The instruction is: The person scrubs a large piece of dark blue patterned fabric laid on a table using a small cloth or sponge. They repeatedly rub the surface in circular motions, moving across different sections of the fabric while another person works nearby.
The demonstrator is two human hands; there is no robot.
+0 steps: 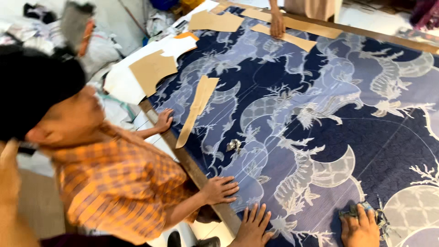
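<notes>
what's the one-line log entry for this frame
left hand: flat on blue patterned fabric | right hand: pressing small dark object onto fabric | co-worker's hand: on fabric edge | paper pattern piece: lying on fabric

A wooden-edged table carries blue patterned fabric (brown paper patterns atop).

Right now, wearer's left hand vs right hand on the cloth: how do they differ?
The left hand lies flat with fingers spread, holding nothing; the right hand rests on a small dark bundle of cloth scraps. The left hand sits by the table's wooden edge, close to a co-worker's hand; the right hand is further in on the fabric. Both press down on the same blue patterned cloth.
</notes>
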